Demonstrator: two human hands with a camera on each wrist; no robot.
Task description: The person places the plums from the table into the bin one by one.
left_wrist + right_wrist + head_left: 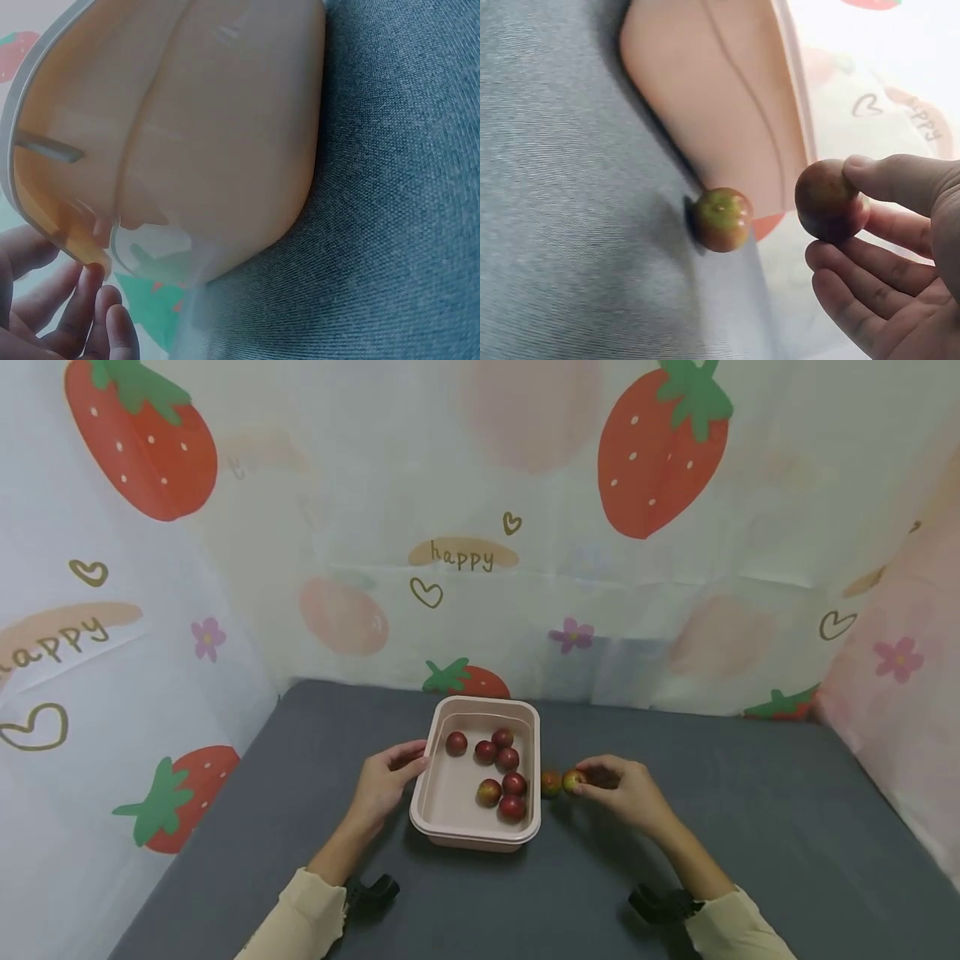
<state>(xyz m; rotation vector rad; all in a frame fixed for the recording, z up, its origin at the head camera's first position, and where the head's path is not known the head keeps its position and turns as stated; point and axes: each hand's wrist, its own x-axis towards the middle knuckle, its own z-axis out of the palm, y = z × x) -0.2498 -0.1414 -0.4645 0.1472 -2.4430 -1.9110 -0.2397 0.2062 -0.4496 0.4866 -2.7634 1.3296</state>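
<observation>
Eight small red fruits were in view: six lay inside the pink plastic tub (442,793), one loose fruit (551,782) sat on the grey counter (750,827) touching or just beside the tub's wall at 3 o'clock, and one pinched fruit (574,780) was in the right hand (626,792). Inside the tub, four fruits clustered toward 1 o'clock, with the other two nearer 4 o'clock. There were two hands and one tub.

The left hand (384,781) rested on the tub's rim at 9 o'clock, thumb on the edge, grip closed lightly about the rim. The right hand's grip pinched its fruit between thumb and fingertips, just beside the loose fruit, at 3 o'clock from the tub.

The head view alone showed the tub's contents and the strawberry-printed cloth (480,527) around the counter. The right wrist view showed what the head view blurred: the pinched fruit (826,199) held clear of the counter, and the loose fruit (721,218) with a greenish top, against the tub's outer wall. The left wrist view showed only the tub's outer side and the fingertips (120,330) at its rim; no fruit was visible there.
</observation>
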